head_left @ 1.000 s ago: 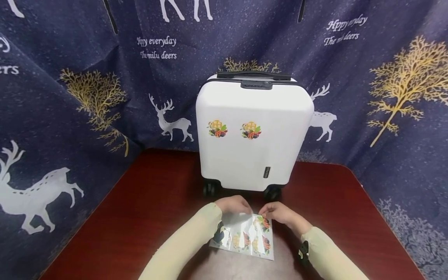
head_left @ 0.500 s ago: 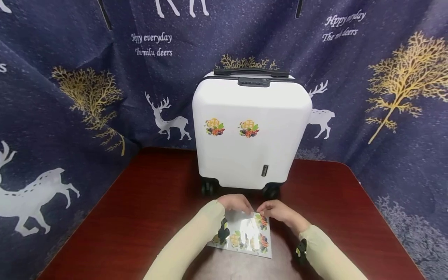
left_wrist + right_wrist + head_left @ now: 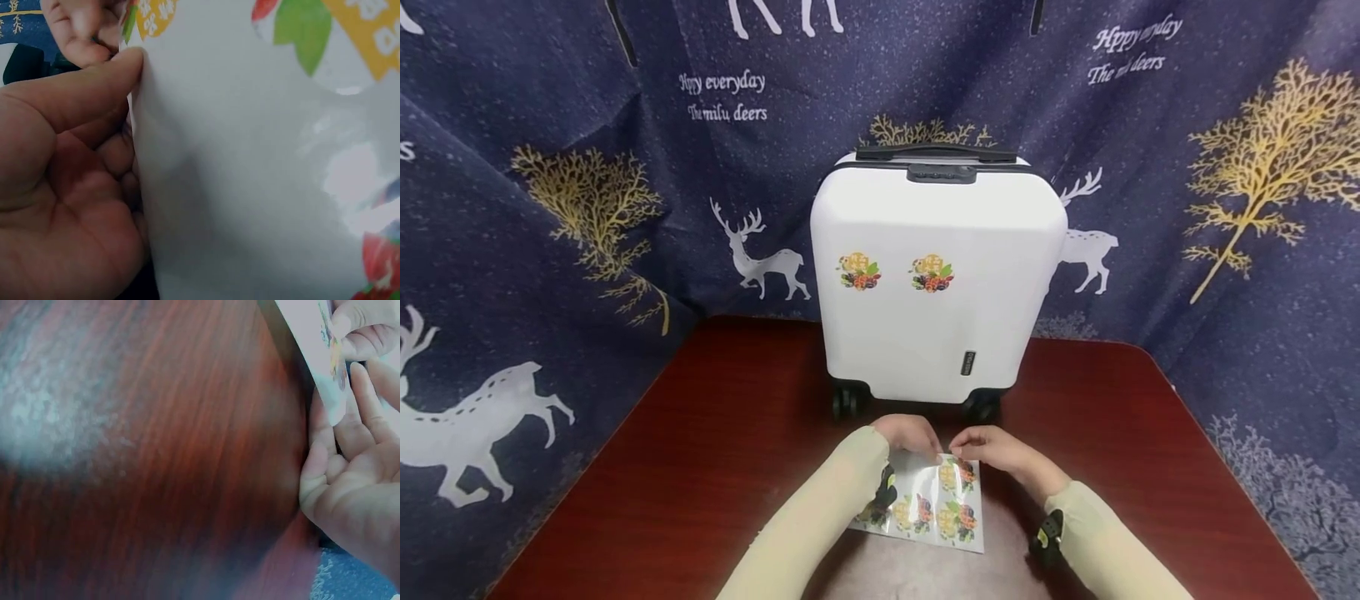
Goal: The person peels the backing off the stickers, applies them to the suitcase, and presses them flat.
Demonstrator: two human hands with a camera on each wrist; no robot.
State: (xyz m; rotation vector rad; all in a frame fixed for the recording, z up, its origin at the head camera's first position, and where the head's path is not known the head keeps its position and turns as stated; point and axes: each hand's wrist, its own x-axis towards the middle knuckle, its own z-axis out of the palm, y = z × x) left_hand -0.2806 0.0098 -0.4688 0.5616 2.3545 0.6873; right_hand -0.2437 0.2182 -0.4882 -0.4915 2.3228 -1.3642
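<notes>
A glossy white sticker sheet (image 3: 927,492) with printed fruit-and-leaf stickers lies under both hands at the front of the table. My left hand (image 3: 910,433) grips its far edge, thumb (image 3: 94,87) on the printed face and the other fingers behind. At the far right corner, thumb and fingertips of my right hand (image 3: 996,450) pinch the sheet's edge beside a sticker (image 3: 957,475). The right wrist view shows that corner (image 3: 336,403) raised off the wood, with the right fingers (image 3: 359,437) around it. Part of the sheet's left side is hidden by the left forearm.
Behind the hands stands a white suitcase (image 3: 936,325) on black wheels, with two matching fruit stickers (image 3: 859,272) on its upper front. The dark red table (image 3: 722,450) extends to both sides. A blue deer-patterned cloth (image 3: 700,175) hangs behind it.
The fingers shift slightly at the sheet's far edge, and the glare across it changes. Both hands keep to the same edge. The head view has tilted a little.
</notes>
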